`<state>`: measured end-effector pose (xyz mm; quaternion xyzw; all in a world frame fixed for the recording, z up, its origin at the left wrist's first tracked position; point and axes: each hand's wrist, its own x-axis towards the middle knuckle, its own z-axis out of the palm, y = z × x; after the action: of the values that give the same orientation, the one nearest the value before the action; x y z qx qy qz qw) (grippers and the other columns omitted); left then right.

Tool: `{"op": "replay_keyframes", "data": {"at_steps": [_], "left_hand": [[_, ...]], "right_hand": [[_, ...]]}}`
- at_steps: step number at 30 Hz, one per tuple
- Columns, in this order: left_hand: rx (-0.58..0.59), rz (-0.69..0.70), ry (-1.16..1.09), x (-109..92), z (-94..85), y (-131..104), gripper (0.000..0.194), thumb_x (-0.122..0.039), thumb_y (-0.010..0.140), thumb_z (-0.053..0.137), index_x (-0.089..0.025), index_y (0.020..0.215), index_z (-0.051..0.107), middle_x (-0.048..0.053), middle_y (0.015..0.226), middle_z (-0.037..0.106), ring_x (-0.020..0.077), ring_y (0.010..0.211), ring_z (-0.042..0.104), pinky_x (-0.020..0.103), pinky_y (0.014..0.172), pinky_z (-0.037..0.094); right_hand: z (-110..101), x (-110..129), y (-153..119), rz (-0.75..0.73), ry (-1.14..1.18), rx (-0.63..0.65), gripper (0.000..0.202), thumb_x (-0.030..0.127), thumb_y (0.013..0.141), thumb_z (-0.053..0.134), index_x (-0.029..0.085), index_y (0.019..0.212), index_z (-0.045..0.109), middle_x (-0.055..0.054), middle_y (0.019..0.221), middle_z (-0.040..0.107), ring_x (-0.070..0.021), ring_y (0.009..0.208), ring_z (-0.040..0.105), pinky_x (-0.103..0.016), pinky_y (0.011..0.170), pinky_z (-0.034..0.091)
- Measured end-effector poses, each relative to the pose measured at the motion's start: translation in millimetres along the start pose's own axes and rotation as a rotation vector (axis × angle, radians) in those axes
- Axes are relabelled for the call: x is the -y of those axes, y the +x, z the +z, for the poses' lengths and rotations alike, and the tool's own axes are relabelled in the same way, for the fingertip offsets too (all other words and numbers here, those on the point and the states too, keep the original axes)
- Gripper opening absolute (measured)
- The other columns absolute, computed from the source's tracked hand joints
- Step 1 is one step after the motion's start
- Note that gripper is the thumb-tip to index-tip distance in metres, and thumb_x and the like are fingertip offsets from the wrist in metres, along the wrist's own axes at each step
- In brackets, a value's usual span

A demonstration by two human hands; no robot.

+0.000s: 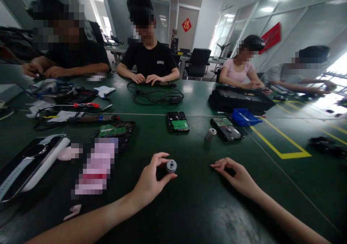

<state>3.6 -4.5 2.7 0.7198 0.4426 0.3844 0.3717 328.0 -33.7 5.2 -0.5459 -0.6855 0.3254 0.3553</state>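
1. Metal cylinder, lower centre, held between curled fingers and thumb of the left hand.
2. Right hand: loosely closed, apparently empty.
3. Apparent step: holding; any shift calls for steady pinch.

This is looking like an electronics workshop in an office: beyond the left hand, hard-disk drives are lying on a long green bench, people are sitting working around it, and an office chair is standing behind, near glazed partitions.
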Motion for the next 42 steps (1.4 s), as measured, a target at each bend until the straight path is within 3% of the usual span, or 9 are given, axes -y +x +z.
{"op": "replay_keyframes", "data": {"at_steps": [3, 6, 9, 14, 17, 23, 34, 39, 42], "left_hand": [[0.007, 0.001, 0.001, -1.6, -0.4, 0.4, 0.054, -0.02, 0.078, 0.075, -0.025, 0.121, 0.044, 0.001, 0.102, 0.072, 0.0213, 0.099, 0.069, 0.041, 0.093, 0.051], [0.007, 0.006, -0.003, -2.0, -0.1, 0.8, 0.054, -0.019, 0.078, 0.076, -0.025, 0.121, 0.045, 0.0, 0.102, 0.072, 0.0209, 0.099, 0.069, 0.04, 0.094, 0.051], [0.007, 0.001, -0.015, -1.3, 0.6, 1.1, 0.054, -0.019, 0.077, 0.075, -0.025, 0.121, 0.045, 0.001, 0.103, 0.072, 0.0214, 0.099, 0.069, 0.041, 0.093, 0.051], [0.0, 0.004, -0.028, 0.7, 1.6, 1.1, 0.054, -0.018, 0.076, 0.076, -0.025, 0.12, 0.045, 0.001, 0.101, 0.072, 0.0228, 0.098, 0.07, 0.041, 0.092, 0.053], [0.003, 0.005, -0.05, 0.3, 1.8, 1.0, 0.055, -0.016, 0.076, 0.076, -0.025, 0.12, 0.045, 0.001, 0.102, 0.072, 0.0222, 0.098, 0.07, 0.04, 0.091, 0.053], [0.005, -0.023, -0.074, -0.4, 2.5, 0.5, 0.055, -0.015, 0.075, 0.077, -0.025, 0.119, 0.046, 0.002, 0.107, 0.071, 0.0218, 0.101, 0.069, 0.038, 0.09, 0.053], [0.023, -0.027, -0.095, 3.3, 3.5, 0.1, 0.053, -0.014, 0.077, 0.074, -0.026, 0.12, 0.045, 0.002, 0.108, 0.07, 0.0214, 0.102, 0.067, 0.038, 0.09, 0.052], [0.033, -0.035, -0.102, 4.7, 4.1, -0.3, 0.055, -0.015, 0.076, 0.076, -0.027, 0.12, 0.044, 0.001, 0.108, 0.069, 0.0212, 0.102, 0.066, 0.038, 0.092, 0.051], [0.025, -0.011, -0.084, 4.4, 3.7, -0.7, 0.054, -0.014, 0.078, 0.072, -0.026, 0.122, 0.043, 0.003, 0.108, 0.067, 0.0217, 0.1, 0.066, 0.04, 0.091, 0.051]], "right_hand": [[-0.1, -4.9, -1.4, -0.033, -0.113, 0.018, 0.019, 0.036, 0.083, 0.069, 0.02, 0.078, 0.061, -0.011, 0.099, 0.073, -0.0275, 0.108, 0.065, -0.047, 0.094, 0.051], [2.8, 2.0, 4.2, -0.027, -0.118, -0.013, 0.021, 0.035, 0.082, 0.069, 0.02, 0.071, 0.059, -0.01, 0.092, 0.074, -0.0276, 0.099, 0.068, -0.047, 0.089, 0.054], [17.4, 26.3, 18.2, -0.034, 0.021, -0.047, 0.024, 0.033, 0.085, 0.066, 0.02, 0.069, 0.055, -0.01, 0.09, 0.074, -0.0249, 0.093, 0.071, -0.042, 0.084, 0.057], [60.8, 82.3, 48.3, -0.217, 0.221, 0.106, 0.015, 0.019, 0.085, 0.062, 0.02, 0.071, 0.055, -0.006, 0.093, 0.073, -0.0201, 0.092, 0.071, -0.037, 0.081, 0.058], [80.7, 95.9, 59.4, -0.279, 0.211, 0.146, 0.018, 0.01, 0.083, 0.06, 0.02, 0.069, 0.056, -0.004, 0.091, 0.074, -0.0185, 0.089, 0.07, -0.035, 0.082, 0.056], [93.3, 86.1, 65.1, -0.27, 0.221, 0.163, 0.022, 0.011, 0.083, 0.062, 0.02, 0.064, 0.053, -0.004, 0.089, 0.073, -0.0187, 0.086, 0.07, -0.034, 0.078, 0.055], [100.3, 86.1, 65.5, -0.328, 0.256, 0.079, 0.027, 0.018, 0.082, 0.069, 0.02, 0.06, 0.052, -0.003, 0.084, 0.073, -0.018, 0.083, 0.069, -0.033, 0.078, 0.054], [103.3, 83.9, 66.5, -0.29, 0.311, 0.104, 0.025, 0.018, 0.082, 0.069, 0.019, 0.065, 0.05, -0.003, 0.082, 0.07, -0.0174, 0.082, 0.069, -0.031, 0.076, 0.053], [105.1, 79.5, 66.1, -0.296, 0.304, 0.085, 0.029, 0.022, 0.074, 0.077, 0.02, 0.072, 0.048, -0.001, 0.081, 0.065, -0.0165, 0.077, 0.065, -0.029, 0.072, 0.051]]}}
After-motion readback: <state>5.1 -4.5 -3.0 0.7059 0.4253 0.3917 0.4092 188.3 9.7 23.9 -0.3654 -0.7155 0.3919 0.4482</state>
